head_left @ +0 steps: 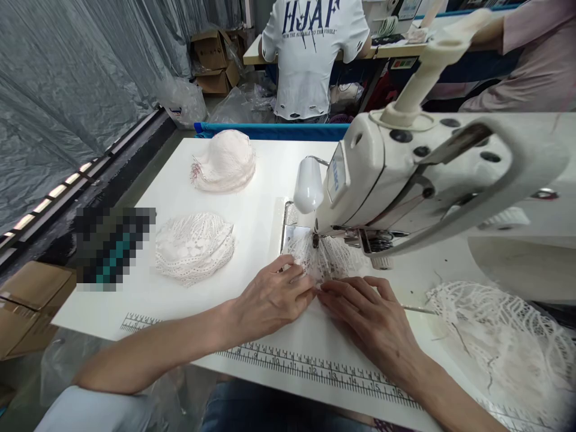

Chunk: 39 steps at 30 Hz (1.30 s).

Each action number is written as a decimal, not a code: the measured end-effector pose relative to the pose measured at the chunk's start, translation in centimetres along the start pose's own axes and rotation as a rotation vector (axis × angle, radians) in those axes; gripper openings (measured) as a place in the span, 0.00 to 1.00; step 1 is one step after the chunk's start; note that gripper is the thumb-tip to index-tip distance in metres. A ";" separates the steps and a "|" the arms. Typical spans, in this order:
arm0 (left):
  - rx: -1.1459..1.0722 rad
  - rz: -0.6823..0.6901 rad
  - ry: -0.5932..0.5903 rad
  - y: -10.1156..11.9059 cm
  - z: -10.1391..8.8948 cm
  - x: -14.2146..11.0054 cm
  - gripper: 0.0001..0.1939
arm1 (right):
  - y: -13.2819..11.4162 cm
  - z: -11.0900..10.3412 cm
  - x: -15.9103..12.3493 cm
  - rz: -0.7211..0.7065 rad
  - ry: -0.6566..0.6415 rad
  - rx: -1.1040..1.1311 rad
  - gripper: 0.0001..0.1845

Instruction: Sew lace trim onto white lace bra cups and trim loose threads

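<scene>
A piece of white lace [333, 258] lies under the needle area of a white sewing machine [360, 162]. At the lace's near edge my left hand [279, 288] is closed, its thumb and fingers pinching the fabric. Right beside it, my right hand [364, 306] also has its fingers pressed together on the lace edge, and the fingertips of both hands nearly meet. Part of the lace is hidden behind my fingers and the machine head.
Left on the table [252, 228] lie a stack of lace pieces [195, 247] and a pale pink cup-shaped piece [224, 162]. More white lace [504, 342] is heaped at the right. A ruler scale [315, 366] runs along the front edge. Beyond sits a person in a white shirt [310, 60].
</scene>
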<state>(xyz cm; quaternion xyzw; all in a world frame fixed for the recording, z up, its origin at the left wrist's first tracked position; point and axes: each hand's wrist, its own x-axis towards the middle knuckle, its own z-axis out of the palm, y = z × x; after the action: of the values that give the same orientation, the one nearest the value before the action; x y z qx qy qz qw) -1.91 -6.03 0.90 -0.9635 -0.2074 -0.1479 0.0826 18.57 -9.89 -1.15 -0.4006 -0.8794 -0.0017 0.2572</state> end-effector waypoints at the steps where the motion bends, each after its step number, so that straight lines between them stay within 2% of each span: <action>1: 0.003 -0.003 -0.001 0.0 0.0 0.0 0.09 | 0.0 0.0 0.1 0.009 0.002 0.015 0.10; 4: 0.006 -0.019 0.004 0.0 0.1 0.1 0.09 | 0.3 -0.2 0.6 0.021 -0.009 0.032 0.26; 7: -0.001 -0.032 0.009 -0.4 0.2 0.2 0.08 | 0.9 -0.3 1.2 0.010 -0.037 -0.042 0.33; 12: 0.004 -0.047 0.016 -2.1 0.8 0.9 0.09 | 3.0 0.3 2.3 -0.012 -0.097 -0.178 0.32; 16: 0.004 -0.053 0.024 -3.6 1.6 1.7 0.10 | 4.7 1.4 2.4 0.030 -0.049 -0.218 0.30; 20: 0.006 -0.064 0.029 -4.3 2.0 2.1 0.10 | 5.4 2.0 2.2 0.038 -0.037 -0.227 0.28; 28: 0.027 -0.080 -0.015 -4.1 2.2 1.9 0.12 | 5.6 1.6 1.8 0.031 -0.113 -0.199 0.28; 33: 0.052 -0.070 0.000 -3.8 2.3 1.9 0.12 | 4.7 1.0 1.7 -0.013 -0.150 -0.177 0.29; 39: 0.036 -0.053 0.034 -3.4 2.0 1.6 0.10 | 3.3 0.6 1.9 -0.052 -0.065 -0.119 0.27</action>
<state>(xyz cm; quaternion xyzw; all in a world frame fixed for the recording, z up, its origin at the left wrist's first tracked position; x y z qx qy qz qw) -1.44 -1.97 -0.10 -0.9534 -0.2339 -0.1626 0.0998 19.62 -6.21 -1.48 -0.3920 -0.8958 -0.0479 0.2039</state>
